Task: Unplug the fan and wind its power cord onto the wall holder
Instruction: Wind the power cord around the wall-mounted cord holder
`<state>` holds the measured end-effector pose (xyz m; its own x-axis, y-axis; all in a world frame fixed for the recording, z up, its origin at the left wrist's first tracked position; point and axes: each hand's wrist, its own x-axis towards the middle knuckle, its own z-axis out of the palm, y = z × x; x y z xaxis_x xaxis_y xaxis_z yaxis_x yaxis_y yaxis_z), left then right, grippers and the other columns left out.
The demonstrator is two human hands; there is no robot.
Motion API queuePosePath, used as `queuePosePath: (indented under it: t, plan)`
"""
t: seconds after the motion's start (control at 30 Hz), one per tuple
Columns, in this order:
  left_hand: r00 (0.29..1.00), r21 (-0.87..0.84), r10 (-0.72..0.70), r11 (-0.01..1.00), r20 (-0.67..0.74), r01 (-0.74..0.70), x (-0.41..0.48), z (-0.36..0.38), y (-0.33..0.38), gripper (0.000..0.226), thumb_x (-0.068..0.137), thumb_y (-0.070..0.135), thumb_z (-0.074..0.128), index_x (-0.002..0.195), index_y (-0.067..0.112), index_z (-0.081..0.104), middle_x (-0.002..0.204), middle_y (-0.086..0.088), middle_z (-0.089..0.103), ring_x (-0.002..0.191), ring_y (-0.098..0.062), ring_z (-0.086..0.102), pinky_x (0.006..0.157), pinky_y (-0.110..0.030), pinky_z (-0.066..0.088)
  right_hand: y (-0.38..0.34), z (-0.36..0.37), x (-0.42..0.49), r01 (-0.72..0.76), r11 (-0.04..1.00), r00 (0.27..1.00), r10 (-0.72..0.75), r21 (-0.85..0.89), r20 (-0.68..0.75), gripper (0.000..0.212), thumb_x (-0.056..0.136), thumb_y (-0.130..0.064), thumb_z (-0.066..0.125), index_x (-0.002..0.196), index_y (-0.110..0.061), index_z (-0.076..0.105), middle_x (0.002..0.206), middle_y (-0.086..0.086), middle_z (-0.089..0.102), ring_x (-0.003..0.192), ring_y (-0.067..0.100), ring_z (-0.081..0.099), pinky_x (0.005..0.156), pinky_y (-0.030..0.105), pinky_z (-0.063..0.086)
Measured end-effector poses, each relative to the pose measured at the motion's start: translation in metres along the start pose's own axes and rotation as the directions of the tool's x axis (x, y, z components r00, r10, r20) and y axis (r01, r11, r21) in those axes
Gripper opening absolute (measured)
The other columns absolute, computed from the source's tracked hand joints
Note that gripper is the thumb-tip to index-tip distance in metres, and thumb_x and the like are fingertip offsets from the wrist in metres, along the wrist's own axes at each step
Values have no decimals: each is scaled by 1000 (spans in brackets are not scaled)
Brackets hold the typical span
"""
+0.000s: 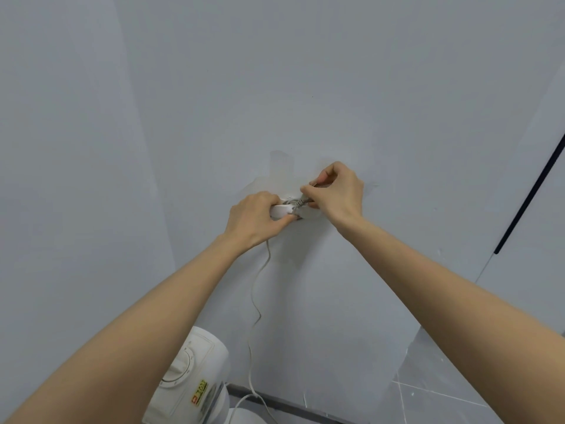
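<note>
A small white wall holder [282, 210] sticks out from the grey wall. My left hand [255, 220] grips it from the left, thumb underneath. Just to its right, my right hand [336, 191] pinches the plug end of the power cord [301, 202] against the holder. The white cord [255, 301] hangs from under my left hand down the wall to the floor. The white fan [191, 384] stands at the bottom, its dial knob facing up. How much cord lies on the holder is hidden by my fingers.
A grey wall [275, 87] fills most of the view, with a patched paler area around the holder. A dark vertical strip [532, 191] runs along a door edge at the right. Grey tiled floor [428, 399] and a dark skirting line show at the bottom right.
</note>
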<state>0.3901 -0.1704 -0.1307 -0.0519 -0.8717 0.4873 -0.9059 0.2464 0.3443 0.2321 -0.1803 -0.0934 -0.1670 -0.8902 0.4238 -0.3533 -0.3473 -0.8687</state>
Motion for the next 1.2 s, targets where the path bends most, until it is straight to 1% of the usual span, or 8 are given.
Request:
queuePosePath:
  t: [0.1,0.23,0.3,0.37,0.5,0.83,1.07,1.2]
  plan:
    - [1000,-14,-24,1000,14,24,1,0,4,31,82,54,56,91,25,63,86,8,58,82,-18,52,65,-29,36,-4,-3,3,36,997,999,-34,-74,22,15,68,-11,70,71,-17,57,71,2,68,67,22,70,66,45,60]
    - [999,-16,-30,999,20,30,2,-2,4,31,84,53,55,94,25,65,89,8,61,83,-19,54,67,-30,37,-9,-11,3,169,981,941,-133,-94,310,8,78,-14,74,84,-10,70,76,1,65,64,12,60,67,31,61]
    - [999,-16,-36,999,24,36,2,-2,4,32,84,55,54,95,26,65,88,10,59,83,-19,54,67,-30,37,-10,-16,4,307,933,873,-197,-188,446,17,71,-14,80,86,-12,72,77,1,64,63,7,53,64,14,51]
    - [999,-13,-43,999,25,43,2,-2,4,32,83,56,54,95,28,65,88,10,59,84,-18,54,68,-30,38,-8,-20,6,372,896,845,-218,-243,488,19,68,-11,82,85,-13,72,71,-1,59,59,5,48,58,10,41]
    - [999,-1,-48,999,17,48,2,-1,6,30,83,53,56,95,27,65,94,8,64,89,-20,57,70,-30,39,-1,-14,7,447,838,859,-304,-313,412,10,76,-11,74,85,-11,71,61,-8,49,58,8,45,59,18,36]
    - [999,73,31,997,-22,-29,5,1,2,32,86,52,54,94,24,65,93,7,66,88,-20,59,66,-30,38,4,0,5,429,790,902,-343,-438,264,19,79,-16,70,97,-11,72,86,3,71,79,15,60,70,21,41]
    - [984,274,165,952,-74,-139,3,3,1,40,90,52,47,105,18,63,98,1,67,93,-24,60,62,-31,37,-5,5,8,363,804,931,-289,-471,225,16,73,-15,71,87,-7,71,82,6,71,81,24,64,70,32,52]
    - [992,176,116,979,-45,-106,2,5,0,44,84,61,51,95,19,61,92,4,64,92,-19,56,62,-29,36,-7,-1,14,314,815,945,-222,-486,239,25,69,-25,77,74,-2,69,71,10,68,70,23,58,63,34,50]
